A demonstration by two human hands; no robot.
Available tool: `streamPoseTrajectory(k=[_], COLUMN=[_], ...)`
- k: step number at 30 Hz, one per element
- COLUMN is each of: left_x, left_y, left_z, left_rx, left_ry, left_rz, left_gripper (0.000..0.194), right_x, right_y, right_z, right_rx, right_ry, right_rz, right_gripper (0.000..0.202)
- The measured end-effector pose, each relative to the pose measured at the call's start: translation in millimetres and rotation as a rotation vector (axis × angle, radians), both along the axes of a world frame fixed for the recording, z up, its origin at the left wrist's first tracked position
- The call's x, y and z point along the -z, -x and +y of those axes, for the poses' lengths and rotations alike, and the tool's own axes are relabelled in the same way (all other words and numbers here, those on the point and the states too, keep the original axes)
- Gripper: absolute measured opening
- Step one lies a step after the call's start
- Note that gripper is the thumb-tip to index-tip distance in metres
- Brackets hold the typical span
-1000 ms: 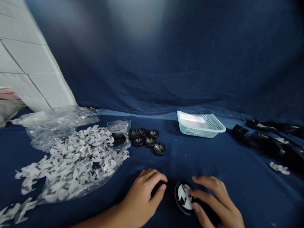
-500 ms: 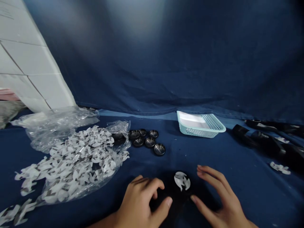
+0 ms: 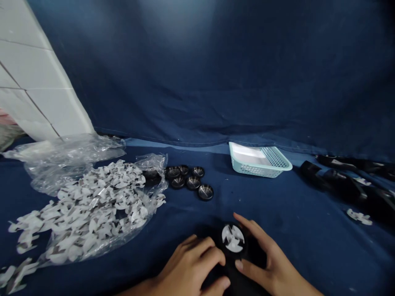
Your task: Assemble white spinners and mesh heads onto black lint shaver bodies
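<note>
In front of me is a dark black housing (image 3: 237, 273) with a round end, its lower part hard to make out against the cloth. A white bladed plastic piece, like a small fan wheel (image 3: 233, 238), sits face up inside that round end. My left hand (image 3: 194, 267) has its curled fingers and thumb against the left side of the housing. From the right, my right hand (image 3: 268, 259) curves around the round end, thumb at the near edge and forefinger at the far edge. Neither hand covers the white piece.
A large pile of white bladed pieces (image 3: 101, 205) lies on clear plastic (image 3: 74, 152) at left. Several black perforated round caps (image 3: 205, 192) stand behind my hands. A light-blue basket (image 3: 261, 169) holds white paper. Black housings (image 3: 342, 181) and white pieces (image 3: 359, 216) lie right.
My right hand has moved left and closed in around the round end. The left hand's fingers have curled in to the housing. The white piece now sits flatter and squarely in the opening.
</note>
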State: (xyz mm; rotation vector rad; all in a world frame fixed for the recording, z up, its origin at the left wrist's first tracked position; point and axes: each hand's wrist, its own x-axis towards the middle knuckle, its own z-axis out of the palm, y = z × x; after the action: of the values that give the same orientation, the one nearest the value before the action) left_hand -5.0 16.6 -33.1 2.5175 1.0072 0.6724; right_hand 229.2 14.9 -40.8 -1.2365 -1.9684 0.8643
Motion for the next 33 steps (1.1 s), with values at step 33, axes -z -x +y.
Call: streamPoseTrajectory(k=[33], left_x=[-35.5], left_y=[15.0], left_z=[0.1], left_rx=[-0.028], left_ry=[0.018], left_rz=[-0.432], left_gripper=[0.012], right_x=[9.1], right_y=[-6.9], right_z=[-5.9], right_rx=[0.053], right_ry=[-0.169], right_rz=[0.086], right_gripper=[0.063])
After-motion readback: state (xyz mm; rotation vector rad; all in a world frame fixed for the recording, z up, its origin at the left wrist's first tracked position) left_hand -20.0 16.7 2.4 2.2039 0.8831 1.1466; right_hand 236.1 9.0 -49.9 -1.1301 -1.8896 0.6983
